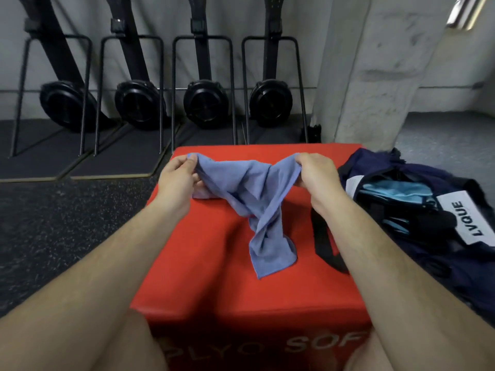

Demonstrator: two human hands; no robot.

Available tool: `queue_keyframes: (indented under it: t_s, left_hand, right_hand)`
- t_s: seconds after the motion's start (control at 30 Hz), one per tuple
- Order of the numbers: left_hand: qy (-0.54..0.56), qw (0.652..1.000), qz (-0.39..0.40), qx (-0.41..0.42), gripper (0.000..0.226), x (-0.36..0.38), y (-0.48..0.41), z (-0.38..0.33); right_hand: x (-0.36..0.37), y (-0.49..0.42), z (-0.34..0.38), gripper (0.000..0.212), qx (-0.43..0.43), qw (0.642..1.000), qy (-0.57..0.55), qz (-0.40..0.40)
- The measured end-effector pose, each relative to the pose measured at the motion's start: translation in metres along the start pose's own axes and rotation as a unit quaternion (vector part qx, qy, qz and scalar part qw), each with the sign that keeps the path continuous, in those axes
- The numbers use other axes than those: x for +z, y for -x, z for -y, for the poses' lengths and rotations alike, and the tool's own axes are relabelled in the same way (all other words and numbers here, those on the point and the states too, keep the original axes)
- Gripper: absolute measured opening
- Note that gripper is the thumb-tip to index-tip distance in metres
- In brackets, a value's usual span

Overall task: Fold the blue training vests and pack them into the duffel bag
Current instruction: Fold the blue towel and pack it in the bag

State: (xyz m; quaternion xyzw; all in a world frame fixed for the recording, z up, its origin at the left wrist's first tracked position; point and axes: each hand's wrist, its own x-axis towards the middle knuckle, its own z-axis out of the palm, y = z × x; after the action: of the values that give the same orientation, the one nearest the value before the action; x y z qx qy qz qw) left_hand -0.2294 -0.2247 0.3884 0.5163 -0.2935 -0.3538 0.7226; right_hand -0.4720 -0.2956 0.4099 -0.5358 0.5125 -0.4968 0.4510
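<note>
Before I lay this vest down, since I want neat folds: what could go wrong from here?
1. The blue vest hangs twisted between the left hand and right hand; laid on the red box like this, it would likely crease in a bunch.
2. The black strap on the box lies close to the vest's tail and could get caught in the fold.

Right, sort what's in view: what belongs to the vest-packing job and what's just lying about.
Part of the job:
blue vest, pinched at its top corners by the left hand and right hand
red box, the folding surface
open duffel bag beside it, lighter blue cloth inside

Just lying about:
four black machines stood upright
concrete pillar
</note>
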Motion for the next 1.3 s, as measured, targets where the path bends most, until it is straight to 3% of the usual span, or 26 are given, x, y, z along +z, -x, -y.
queue_keyframes:
  t_s: [0.1, 0.23, 0.43, 0.6, 0.63, 0.7, 0.77, 0.97, 1.17, 1.3]
  left_hand:
    - [-0.046, 0.998, 0.000, 0.042, 0.014, -0.011, 0.003, -0.047]
    - [-0.080, 0.992, -0.025, 0.089, 0.015, -0.017, 0.002, -0.109]
    - [-0.149, 0.974, -0.066, 0.158, 0.015, -0.016, 0.004, -0.184]
    - [-0.221, 0.958, -0.080, 0.164, 0.020, -0.013, 0.009, -0.222]
    - [-0.223, 0.957, -0.088, 0.165, 0.024, -0.013, 0.010, -0.227]
    - [-0.219, 0.957, -0.097, 0.161, 0.024, -0.013, 0.012, -0.235]
    - [-0.207, 0.964, -0.080, 0.148, 0.017, -0.012, 0.014, -0.242]
    - [-0.193, 0.972, -0.008, 0.136, 0.005, -0.015, 0.011, -0.248]
    - [-0.202, 0.965, -0.058, 0.154, 0.014, -0.024, 0.001, -0.247]
    - [-0.208, 0.956, -0.087, 0.186, 0.014, -0.026, 0.000, -0.245]
  right_hand:
    - [-0.020, 0.006, 0.021, 0.014, -0.006, 1.000, -0.001, 0.018]
    - [-0.033, 0.015, 0.063, 0.019, -0.030, 0.999, 0.017, -0.022]
    - [-0.043, 0.015, 0.130, 0.013, -0.114, 0.993, 0.025, -0.018]
    - [-0.048, 0.041, 0.183, 0.013, -0.139, 0.990, -0.029, -0.006]
    - [-0.049, 0.044, 0.189, 0.016, -0.136, 0.989, -0.052, -0.004]
    - [-0.049, 0.046, 0.197, 0.047, -0.120, 0.988, -0.088, 0.032]
    - [-0.046, 0.045, 0.201, 0.057, -0.108, 0.987, -0.085, 0.077]
    - [-0.042, 0.035, 0.202, 0.014, -0.103, 0.986, -0.118, 0.054]
    - [-0.041, 0.031, 0.204, 0.035, -0.123, 0.989, -0.065, 0.052]
    - [-0.040, 0.034, 0.210, 0.029, -0.121, 0.989, -0.072, 0.048]
